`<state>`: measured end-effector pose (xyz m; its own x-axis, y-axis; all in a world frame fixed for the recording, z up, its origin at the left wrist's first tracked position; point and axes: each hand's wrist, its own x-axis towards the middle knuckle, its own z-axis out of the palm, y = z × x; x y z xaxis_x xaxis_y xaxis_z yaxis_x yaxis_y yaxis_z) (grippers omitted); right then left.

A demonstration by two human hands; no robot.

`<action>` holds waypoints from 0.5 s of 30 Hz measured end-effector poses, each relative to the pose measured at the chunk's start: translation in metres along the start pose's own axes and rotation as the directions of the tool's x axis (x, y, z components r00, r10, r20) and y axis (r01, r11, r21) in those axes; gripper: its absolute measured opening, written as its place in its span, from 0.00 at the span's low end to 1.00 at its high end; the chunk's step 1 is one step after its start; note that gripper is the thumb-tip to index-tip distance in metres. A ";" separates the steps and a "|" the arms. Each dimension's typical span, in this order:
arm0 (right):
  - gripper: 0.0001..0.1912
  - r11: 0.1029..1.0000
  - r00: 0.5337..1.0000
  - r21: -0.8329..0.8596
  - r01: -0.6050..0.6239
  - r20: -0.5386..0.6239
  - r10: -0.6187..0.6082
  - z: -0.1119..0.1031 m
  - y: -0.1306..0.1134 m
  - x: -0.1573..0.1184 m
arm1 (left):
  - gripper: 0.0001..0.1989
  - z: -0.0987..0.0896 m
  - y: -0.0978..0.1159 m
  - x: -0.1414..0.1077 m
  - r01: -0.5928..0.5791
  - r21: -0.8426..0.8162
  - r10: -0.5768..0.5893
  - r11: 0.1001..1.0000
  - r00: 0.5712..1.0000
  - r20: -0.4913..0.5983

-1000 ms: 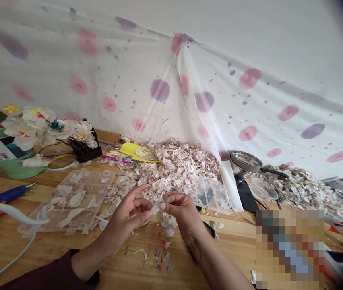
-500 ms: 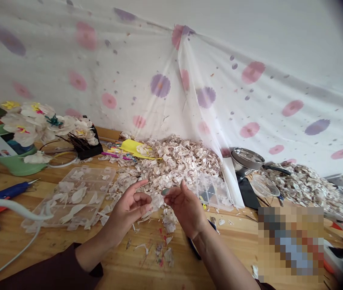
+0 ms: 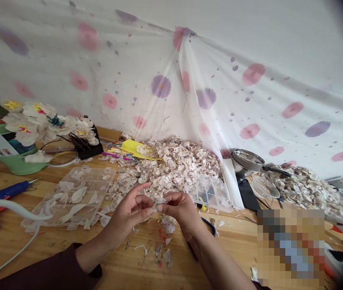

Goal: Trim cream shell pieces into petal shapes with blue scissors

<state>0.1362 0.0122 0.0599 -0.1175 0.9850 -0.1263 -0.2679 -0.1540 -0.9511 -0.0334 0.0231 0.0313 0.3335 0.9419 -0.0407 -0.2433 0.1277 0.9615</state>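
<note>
Behind our wooden counter (image 3: 123,268) hangs a sheer white cloth (image 3: 159,52) dotted with pink and purple blooms. Across the far edge of the counter spreads a large heap of pale papery flakes (image 3: 171,161), with a second heap (image 3: 304,189) off to the far right, beside a steel pot (image 3: 246,161).

Our two hands work over the counter just in front of the main heap. Between them, we pinch a small pale flake (image 3: 159,203). Our left hand (image 3: 129,209) has its thumb and middle fingers curled in on the flake, while the index finger (image 3: 141,187) lifts away toward the far side. Our right hand (image 3: 180,211) closes from the other side, its fingers curled and gripping the same flake. A dark maroon sleeve (image 3: 38,266) covers our left forearm.

Loose scraps (image 3: 168,224) lie on the bare wood just below the hands. To the left sits a clear compartment box (image 3: 75,197) holding white petal shapes, and a blue glue gun (image 3: 8,190) lies further left. A smaller clear box (image 3: 210,193) rests to the right of the hands, against the heap. White flowers (image 3: 23,129) stand at the far left.
</note>
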 end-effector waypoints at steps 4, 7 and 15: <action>0.15 0.997 0.997 -0.071 0.044 -0.062 -0.049 -0.005 0.006 0.005 | 0.32 0.003 0.002 -0.001 -0.003 -0.012 0.003 1.000 1.000 -0.004; 0.14 0.992 0.998 -0.115 0.050 -0.038 -0.054 -0.006 0.009 0.007 | 0.33 0.002 0.002 -0.001 -0.001 -0.013 0.001 1.000 1.000 -0.006; 0.09 0.979 0.997 -0.189 0.078 0.007 -0.078 -0.006 -0.004 0.004 | 0.34 -0.002 -0.004 0.001 -0.012 0.005 0.012 1.000 0.998 0.058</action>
<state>0.1424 0.0167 0.0617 -0.1025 0.9935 -0.0496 -0.0911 -0.0590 -0.9941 -0.0341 0.0247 0.0264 0.3827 0.9238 -0.0137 -0.2429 0.1149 0.9632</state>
